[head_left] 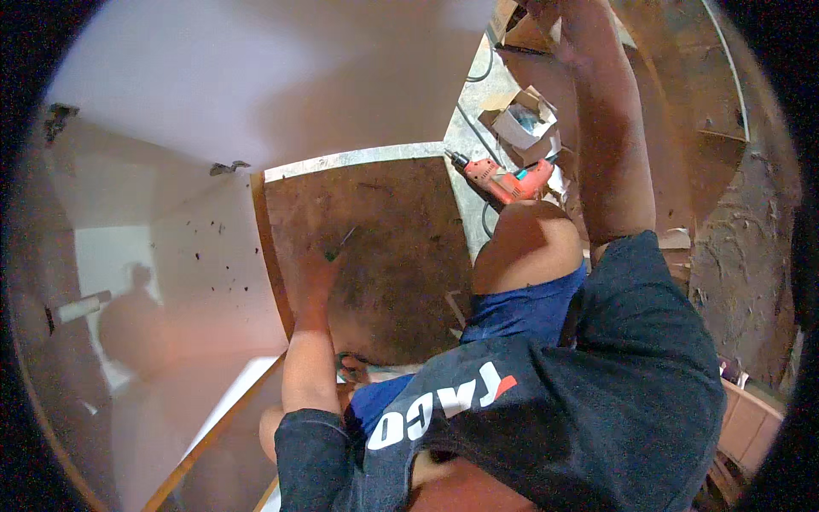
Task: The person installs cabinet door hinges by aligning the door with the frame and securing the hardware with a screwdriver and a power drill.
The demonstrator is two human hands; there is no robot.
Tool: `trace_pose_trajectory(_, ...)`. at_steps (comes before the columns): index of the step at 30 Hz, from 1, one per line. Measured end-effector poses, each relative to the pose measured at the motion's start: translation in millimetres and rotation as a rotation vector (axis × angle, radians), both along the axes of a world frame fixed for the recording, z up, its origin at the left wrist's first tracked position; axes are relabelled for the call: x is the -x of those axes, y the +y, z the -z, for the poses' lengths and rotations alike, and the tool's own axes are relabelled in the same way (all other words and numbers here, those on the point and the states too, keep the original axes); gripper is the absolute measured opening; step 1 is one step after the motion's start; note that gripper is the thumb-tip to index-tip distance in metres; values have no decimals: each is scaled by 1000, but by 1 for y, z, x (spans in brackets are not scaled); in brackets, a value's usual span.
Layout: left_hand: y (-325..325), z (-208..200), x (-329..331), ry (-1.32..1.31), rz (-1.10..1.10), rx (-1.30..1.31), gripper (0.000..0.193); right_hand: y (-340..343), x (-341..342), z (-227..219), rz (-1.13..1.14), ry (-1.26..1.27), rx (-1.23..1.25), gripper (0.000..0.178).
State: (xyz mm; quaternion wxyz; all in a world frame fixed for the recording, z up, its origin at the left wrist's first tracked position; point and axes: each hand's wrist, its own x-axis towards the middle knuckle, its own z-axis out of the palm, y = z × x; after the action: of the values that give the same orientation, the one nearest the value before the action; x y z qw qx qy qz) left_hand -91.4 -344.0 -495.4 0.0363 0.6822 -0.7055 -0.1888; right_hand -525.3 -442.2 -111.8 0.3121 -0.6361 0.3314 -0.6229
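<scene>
My left hand (312, 266) is closed around a screwdriver (345, 241). Its thin shaft points up and to the right, and a bit of green handle shows by the fingers. Below that hand is a brown board (392, 256). My right arm reaches far up to the top edge, where my right hand (554, 12) is mostly cut off near the corner of a large white panel (281, 68); its grip is hidden. Dark metal hinges (229, 167) sit along the panel's lower edge, beside a white cabinet interior (196, 247) on the left.
A red power drill (503, 177) lies by my bent knee, its cable running nearby. Behind it stands an opened cardboard box (522, 124) with small contents. A wooden edge (271, 256) borders the cabinet. At the lower right is a pinkish-brown plastic container (751, 422).
</scene>
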Motion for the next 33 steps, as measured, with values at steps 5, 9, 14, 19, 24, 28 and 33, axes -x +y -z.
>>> trace_pose_trajectory(5, -17, -18, 26, 79, -83, -65, 96, -2, 11, 1, -132, -168, -140, 51)
trace_pose_trajectory(9, -21, -42, 51, 149, -66, -12, 95, -14, 22, 18, -71, -181, -148, 55)
trace_pose_trajectory(14, -18, -40, 33, 192, -250, 58, 86, -40, 5, 17, -147, -144, -131, 59)
trace_pose_trajectory(19, -57, -174, 86, -161, 162, 280, 50, -60, 50, 25, 128, -154, -265, 101)
trace_pose_trajectory(24, -74, -73, 4, -15, -16, 330, 46, -30, 46, 26, -43, -241, -159, 79)
trace_pose_trajectory(28, -90, -95, 15, 169, 110, 595, 46, -7, 16, -32, 312, -207, -1, 67)
trace_pose_trajectory(33, -81, -141, 1, 302, -24, 470, 54, -3, -39, -119, 907, 505, 829, 38)
